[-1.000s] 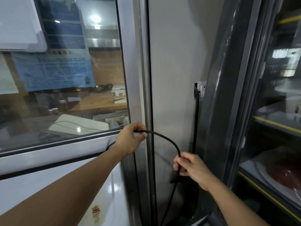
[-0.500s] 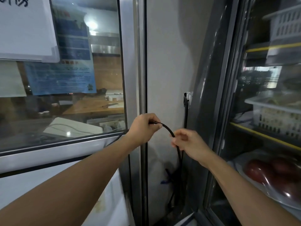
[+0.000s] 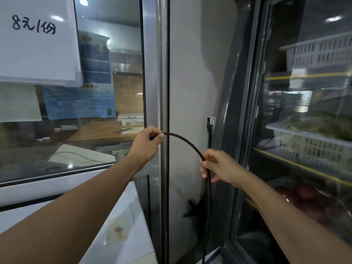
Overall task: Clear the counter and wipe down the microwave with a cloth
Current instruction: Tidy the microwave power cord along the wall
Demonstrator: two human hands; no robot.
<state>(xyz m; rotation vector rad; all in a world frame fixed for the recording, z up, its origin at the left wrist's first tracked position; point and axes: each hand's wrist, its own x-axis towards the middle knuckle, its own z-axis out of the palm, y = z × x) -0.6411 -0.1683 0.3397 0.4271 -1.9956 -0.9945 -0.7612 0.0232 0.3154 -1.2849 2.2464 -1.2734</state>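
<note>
Right now both hands work a black power cord (image 3: 187, 142) arching in front of the grey wall panel (image 3: 192, 82). Left hand (image 3: 145, 144) pinches one end, fingers (image 3: 152, 132) curled tight on it; right hand (image 3: 222, 165) has thumb and fingers loosely closed round the cord where it bends down toward the floor. Probably gathering the cord out of the way. Best to feed slack hand to hand, no yanking, since another lead stays plugged in the wall socket (image 3: 211, 121) just behind. White appliance top (image 3: 122, 225), maybe the microwave, sits below the left forearm. No cloth in view.
</note>
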